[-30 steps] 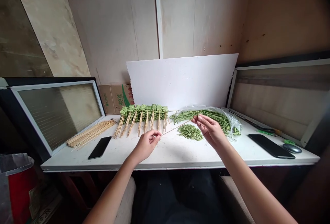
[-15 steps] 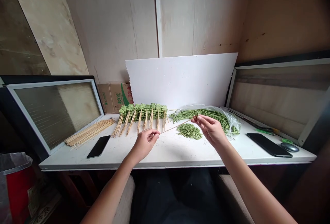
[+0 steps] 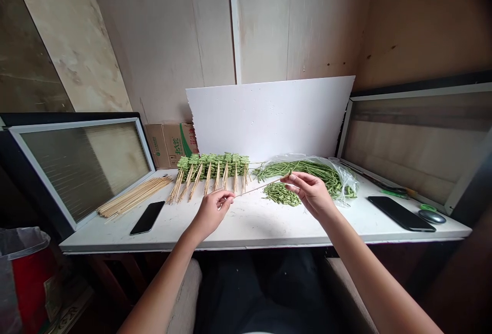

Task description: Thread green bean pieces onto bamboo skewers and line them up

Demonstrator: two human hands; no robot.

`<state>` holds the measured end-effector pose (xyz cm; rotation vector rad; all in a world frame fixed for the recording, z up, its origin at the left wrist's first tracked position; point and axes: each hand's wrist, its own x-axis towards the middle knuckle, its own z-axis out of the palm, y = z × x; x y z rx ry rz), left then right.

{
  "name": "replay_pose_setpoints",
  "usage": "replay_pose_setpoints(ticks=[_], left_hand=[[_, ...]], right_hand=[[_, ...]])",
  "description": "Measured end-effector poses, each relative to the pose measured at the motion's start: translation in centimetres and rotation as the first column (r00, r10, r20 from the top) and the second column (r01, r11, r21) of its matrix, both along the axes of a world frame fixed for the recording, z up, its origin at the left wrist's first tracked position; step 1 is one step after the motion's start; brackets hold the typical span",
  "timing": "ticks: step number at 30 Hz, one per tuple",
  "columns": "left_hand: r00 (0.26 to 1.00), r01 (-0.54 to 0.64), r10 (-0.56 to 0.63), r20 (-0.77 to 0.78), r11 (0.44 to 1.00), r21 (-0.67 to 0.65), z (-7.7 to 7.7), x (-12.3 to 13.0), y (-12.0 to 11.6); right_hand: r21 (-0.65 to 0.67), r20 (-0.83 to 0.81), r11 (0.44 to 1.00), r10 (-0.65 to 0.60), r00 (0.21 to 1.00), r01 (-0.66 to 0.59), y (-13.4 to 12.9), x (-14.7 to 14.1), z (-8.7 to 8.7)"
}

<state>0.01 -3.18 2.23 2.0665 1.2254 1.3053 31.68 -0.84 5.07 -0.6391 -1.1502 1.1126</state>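
Note:
My left hand (image 3: pixel 212 212) is closed on one end of a thin bamboo skewer (image 3: pixel 255 188), held slanting above the table. At the skewer's other end, my right hand (image 3: pixel 310 190) pinches a small piece of green bean (image 3: pixel 289 173) against the tip; whether the tip pierces it is too small to tell. Just below and behind the right hand lies a pile of cut bean pieces (image 3: pixel 280 194). Left of it are stacked skewers of beans (image 3: pixel 213 162), their bare sticks pointing toward me. Long whole beans (image 3: pixel 307 171) lie in a clear plastic bag (image 3: pixel 348 172) at the back right.
Loose bamboo skewers (image 3: pixel 132 198) lie at the left, beside a phone (image 3: pixel 147 218). A larger dark phone (image 3: pixel 400 213), a computer mouse (image 3: pixel 431 216) and green-handled scissors (image 3: pixel 395 193) are at the right. A white board (image 3: pixel 269 119) stands behind; framed panels (image 3: pixel 84 165) flank the white table (image 3: pixel 246 231).
Both hands have shifted slightly left with the skewer still between them. The right hand keeps its pinch at the skewer's far end.

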Motion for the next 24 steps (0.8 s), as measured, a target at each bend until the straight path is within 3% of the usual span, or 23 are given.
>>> replay_pose_setpoints(ticks=[6, 12, 17, 24], left_hand=[[1.000, 0.003, -0.003, 0.012, 1.000, -0.009, -0.1, -1.4, 1.1], [0.994, -0.093, 0.102, -0.028, 0.970, 0.224, 0.4, -1.5, 0.9], [0.984, -0.122, 0.158, -0.085, 0.936, 0.331, 0.6, -1.1, 0.2], [0.983, -0.147, 0.177, -0.054, 0.924, 0.354, -0.1, -0.9, 0.6]], right_hand=[[-0.016, 0.019, 1.000, 0.018, 1.000, -0.018, -0.3, -0.4, 0.3], [-0.045, -0.092, 0.998, 0.044, 0.995, -0.048, -0.1, -0.8, -0.1], [-0.029, -0.052, 0.999, -0.037, 0.998, 0.036, -0.1, -1.1, -0.3], [0.021, -0.007, 0.994, -0.109, 0.994, 0.109, 0.1, -2.0, -1.0]])
